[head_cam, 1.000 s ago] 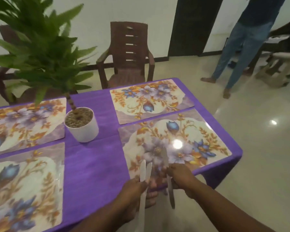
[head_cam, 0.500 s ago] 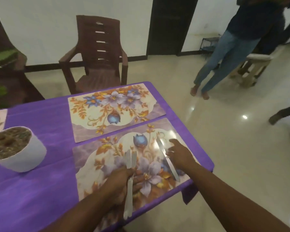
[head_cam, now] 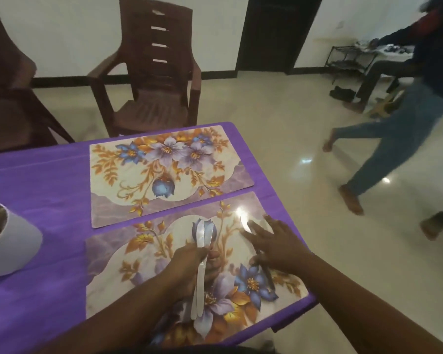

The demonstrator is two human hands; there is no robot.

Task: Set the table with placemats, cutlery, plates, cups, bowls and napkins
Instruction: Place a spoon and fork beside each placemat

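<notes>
Two floral placemats lie on the purple table: a far placemat [head_cam: 164, 172] and a near placemat [head_cam: 138, 254] in front of me. My left hand [head_cam: 189, 267] grips a bundle of silver cutlery [head_cam: 201, 251], its ends pointing away over the near mat. A single knife [head_cam: 246, 223] lies on the right side of that mat. My right hand [head_cam: 276, 246] rests flat on it with fingers spread, covering its middle; the dark handle end sticks out below the hand.
A white plant pot [head_cam: 13, 249] stands at the left on the purple tablecloth [head_cam: 36, 200]. Two brown plastic chairs [head_cam: 154, 72] stand behind the table. A person in jeans [head_cam: 399, 139] walks across the shiny floor on the right; the table's right edge is close by.
My view has swung right and nearer to the mat. My right hand has laid the knife down on the mat's right side and now lies flat on it. The person behind has stepped along.
</notes>
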